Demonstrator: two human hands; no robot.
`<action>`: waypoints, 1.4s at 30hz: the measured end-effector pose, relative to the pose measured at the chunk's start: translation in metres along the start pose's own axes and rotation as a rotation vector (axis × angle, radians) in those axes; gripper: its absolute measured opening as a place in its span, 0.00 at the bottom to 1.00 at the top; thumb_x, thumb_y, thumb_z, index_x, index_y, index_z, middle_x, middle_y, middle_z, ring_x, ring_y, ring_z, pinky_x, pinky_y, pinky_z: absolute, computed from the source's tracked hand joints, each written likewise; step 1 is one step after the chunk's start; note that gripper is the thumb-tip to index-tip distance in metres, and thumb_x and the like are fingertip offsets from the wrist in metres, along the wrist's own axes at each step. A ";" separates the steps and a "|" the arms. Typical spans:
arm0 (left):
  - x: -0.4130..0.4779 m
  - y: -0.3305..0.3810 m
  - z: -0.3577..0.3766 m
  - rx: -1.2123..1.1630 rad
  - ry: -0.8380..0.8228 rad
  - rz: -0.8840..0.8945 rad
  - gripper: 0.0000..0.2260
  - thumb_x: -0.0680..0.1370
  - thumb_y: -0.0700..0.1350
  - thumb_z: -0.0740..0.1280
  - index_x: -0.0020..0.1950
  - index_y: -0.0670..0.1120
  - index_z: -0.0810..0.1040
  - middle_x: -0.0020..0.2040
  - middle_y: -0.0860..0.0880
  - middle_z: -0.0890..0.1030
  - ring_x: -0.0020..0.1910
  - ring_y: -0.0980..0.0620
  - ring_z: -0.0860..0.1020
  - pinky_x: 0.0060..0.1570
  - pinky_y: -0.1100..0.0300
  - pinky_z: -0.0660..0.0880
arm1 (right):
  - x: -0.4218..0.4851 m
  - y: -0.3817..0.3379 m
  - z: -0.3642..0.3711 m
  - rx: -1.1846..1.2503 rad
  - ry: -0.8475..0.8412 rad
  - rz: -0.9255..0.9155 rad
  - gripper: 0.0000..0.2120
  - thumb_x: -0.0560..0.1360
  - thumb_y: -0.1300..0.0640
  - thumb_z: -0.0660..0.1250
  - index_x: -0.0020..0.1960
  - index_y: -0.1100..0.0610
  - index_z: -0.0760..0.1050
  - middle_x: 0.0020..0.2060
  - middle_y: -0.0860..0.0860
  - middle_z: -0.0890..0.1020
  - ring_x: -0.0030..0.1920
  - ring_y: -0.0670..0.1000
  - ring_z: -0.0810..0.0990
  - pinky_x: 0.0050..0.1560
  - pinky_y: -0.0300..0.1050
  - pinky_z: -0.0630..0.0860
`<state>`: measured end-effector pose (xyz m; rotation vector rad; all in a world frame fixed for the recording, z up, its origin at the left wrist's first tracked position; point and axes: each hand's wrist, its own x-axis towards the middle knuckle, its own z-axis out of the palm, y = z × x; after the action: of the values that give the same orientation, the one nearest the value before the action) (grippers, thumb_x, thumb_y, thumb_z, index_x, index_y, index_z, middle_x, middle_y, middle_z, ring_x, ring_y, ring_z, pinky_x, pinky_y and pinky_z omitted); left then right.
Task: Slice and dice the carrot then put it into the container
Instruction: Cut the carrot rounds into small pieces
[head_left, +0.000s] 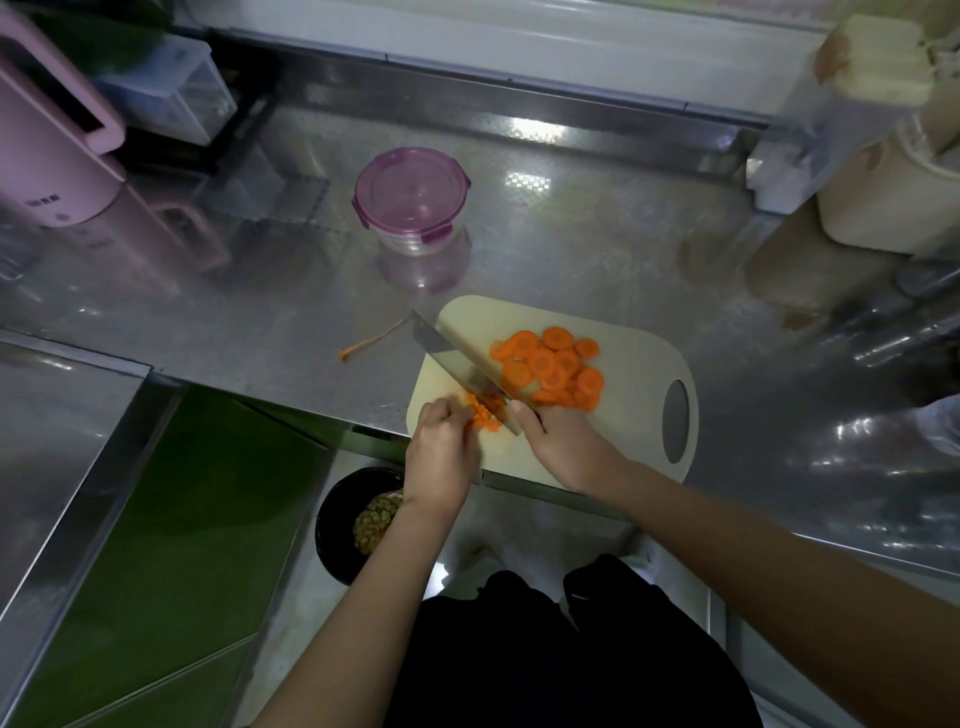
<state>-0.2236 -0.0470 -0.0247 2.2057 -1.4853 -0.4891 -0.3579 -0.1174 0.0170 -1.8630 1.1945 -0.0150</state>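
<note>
Slicing looks done: carrot slices (550, 366) are heaped on the cutting board (631, 358). Dicing is just starting. The right hand (550, 436) is clamped on the knife (457, 358), and the left hand (441, 447) pins the diced pile (485, 414) with curled fingers. The container (413, 195) sits lidded, well apart.

The carrot slices (550, 366) are orange, the cutting board (636, 358) cream, the purple-lidded container (413, 195) at its eleven o'clock clear, the counter (571, 244) chequer-embossed silver.

My right hand (558, 444) covers most of the knife (454, 358) handle. The blade hides part of the diced carrot (487, 415), and the fingertips of my left hand (441, 457) curl out of sight. My left forearm (400, 566) overlaps the pineapple (373, 522). The pink appliance (47, 150) runs off the left edge, and its print is too small to read.
</note>
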 end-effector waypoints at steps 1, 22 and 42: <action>0.000 0.000 -0.001 -0.019 -0.008 -0.020 0.13 0.74 0.36 0.67 0.58 0.38 0.79 0.49 0.40 0.77 0.53 0.42 0.73 0.54 0.52 0.73 | -0.002 0.000 0.001 0.005 0.010 -0.016 0.23 0.82 0.49 0.51 0.29 0.51 0.62 0.25 0.48 0.67 0.29 0.43 0.66 0.33 0.40 0.61; 0.007 0.013 -0.003 -0.098 0.022 -0.154 0.12 0.74 0.39 0.65 0.57 0.38 0.76 0.54 0.40 0.75 0.55 0.42 0.72 0.59 0.52 0.67 | -0.021 -0.004 -0.007 0.073 0.099 -0.069 0.18 0.82 0.50 0.52 0.34 0.42 0.57 0.29 0.41 0.65 0.32 0.38 0.65 0.34 0.29 0.63; 0.022 0.019 -0.005 0.000 0.058 -0.179 0.09 0.79 0.45 0.62 0.55 0.44 0.78 0.53 0.44 0.77 0.54 0.44 0.72 0.55 0.50 0.69 | -0.025 -0.009 -0.004 0.033 0.168 -0.029 0.21 0.82 0.48 0.51 0.30 0.48 0.61 0.26 0.46 0.68 0.29 0.43 0.68 0.30 0.35 0.59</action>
<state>-0.2274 -0.0725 -0.0112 2.3450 -1.2648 -0.4769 -0.3666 -0.1003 0.0362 -1.8789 1.2727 -0.2100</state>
